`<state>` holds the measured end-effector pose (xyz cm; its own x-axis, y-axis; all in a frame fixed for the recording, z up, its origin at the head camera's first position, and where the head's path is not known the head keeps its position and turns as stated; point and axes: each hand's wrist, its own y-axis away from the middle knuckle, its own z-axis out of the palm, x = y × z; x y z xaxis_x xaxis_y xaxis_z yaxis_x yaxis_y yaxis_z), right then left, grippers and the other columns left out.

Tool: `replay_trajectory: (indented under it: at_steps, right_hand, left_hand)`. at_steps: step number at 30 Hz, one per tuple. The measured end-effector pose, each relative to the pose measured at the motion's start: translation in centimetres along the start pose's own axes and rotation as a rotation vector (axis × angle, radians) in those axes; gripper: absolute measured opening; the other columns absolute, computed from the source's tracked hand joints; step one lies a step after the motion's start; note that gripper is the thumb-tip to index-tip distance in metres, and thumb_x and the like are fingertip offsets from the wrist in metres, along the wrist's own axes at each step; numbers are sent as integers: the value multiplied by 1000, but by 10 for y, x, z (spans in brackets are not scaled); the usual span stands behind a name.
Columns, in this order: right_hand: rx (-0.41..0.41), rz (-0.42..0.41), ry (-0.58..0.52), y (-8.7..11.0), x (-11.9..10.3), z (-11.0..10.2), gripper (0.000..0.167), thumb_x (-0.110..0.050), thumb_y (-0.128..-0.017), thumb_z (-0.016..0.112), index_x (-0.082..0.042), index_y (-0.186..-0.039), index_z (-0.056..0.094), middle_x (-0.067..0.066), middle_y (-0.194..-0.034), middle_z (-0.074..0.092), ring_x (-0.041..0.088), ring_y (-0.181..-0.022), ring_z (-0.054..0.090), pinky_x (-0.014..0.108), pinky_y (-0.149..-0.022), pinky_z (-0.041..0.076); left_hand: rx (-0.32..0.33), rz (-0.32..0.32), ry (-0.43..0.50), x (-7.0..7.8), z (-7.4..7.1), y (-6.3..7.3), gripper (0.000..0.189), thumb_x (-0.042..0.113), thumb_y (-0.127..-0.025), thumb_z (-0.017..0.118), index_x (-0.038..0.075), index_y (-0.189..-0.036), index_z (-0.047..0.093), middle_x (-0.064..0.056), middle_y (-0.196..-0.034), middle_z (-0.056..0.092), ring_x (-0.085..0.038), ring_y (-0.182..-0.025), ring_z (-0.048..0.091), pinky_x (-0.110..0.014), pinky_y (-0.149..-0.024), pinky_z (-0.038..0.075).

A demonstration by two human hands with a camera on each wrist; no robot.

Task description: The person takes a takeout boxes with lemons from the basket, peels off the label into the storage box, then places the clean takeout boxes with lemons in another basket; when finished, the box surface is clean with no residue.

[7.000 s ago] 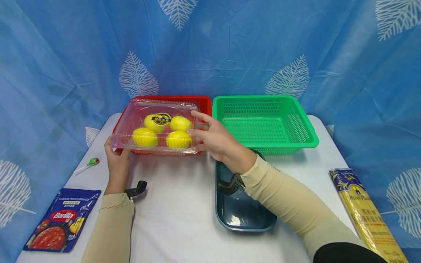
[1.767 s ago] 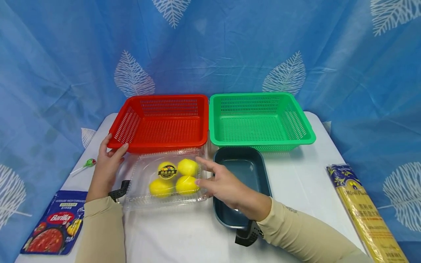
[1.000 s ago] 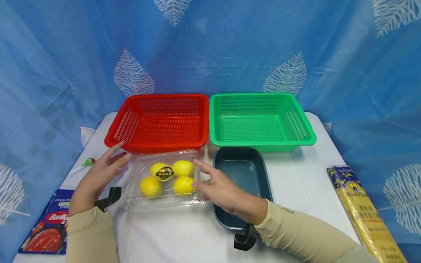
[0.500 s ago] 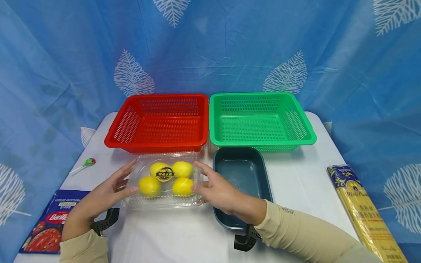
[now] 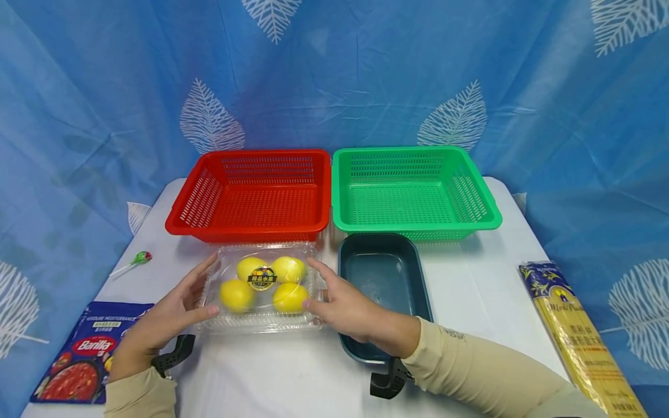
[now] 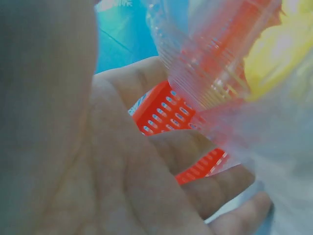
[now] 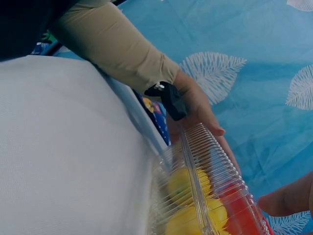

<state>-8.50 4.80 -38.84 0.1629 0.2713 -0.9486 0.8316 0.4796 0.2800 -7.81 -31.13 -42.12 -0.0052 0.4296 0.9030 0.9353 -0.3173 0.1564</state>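
A clear plastic clamshell box (image 5: 256, 320) holding several lemons (image 5: 237, 296) lies in front of the red basket (image 5: 251, 232), with a dark label on its lid. My left hand (image 5: 164, 322) holds its left side, thumb toward the front corner and fingers spread along the edge. In the left wrist view, those fingers (image 6: 181, 147) reach along the clear wall. At the opposite end, my right hand (image 5: 350, 307) grips the right side between thumb and fingers. The right wrist view shows the ribbed box wall (image 7: 215, 152) upright between both hands.
A green basket (image 5: 418, 226) stands right of the red one. Close by my right hand is a dark blue dish (image 5: 384, 278). A lollipop (image 5: 141, 257) and a Barilla sauce pouch (image 5: 78, 360) lie left; a pasta packet (image 5: 580, 337) lies right.
The box has come out from over the red basket down to the table in front of it. My left hand let go, straightened the basket leftward, then returned to the box's left side.
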Motion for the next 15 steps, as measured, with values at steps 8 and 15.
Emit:
replay_trajectory:
  at_steps: [8,15]
  right_hand:
    - [8,0,21,0,1,0,81,-10,-101,72,-27,-167,29,23,-161,37,46,-137,50,59,-97,54]
    - [19,-11,13,1,0,-1,79,-11,-100,73,-25,-166,32,20,-165,32,49,-139,46,65,-99,51]
  left_hand:
    - [30,19,63,-4,4,-3,103,11,-94,78,33,-171,13,-9,-175,4,-45,-157,-1,-11,-111,27]
    - [39,9,100,-5,7,-4,104,11,-94,78,34,-171,12,-11,-175,1,-48,-156,-4,-76,-114,10]
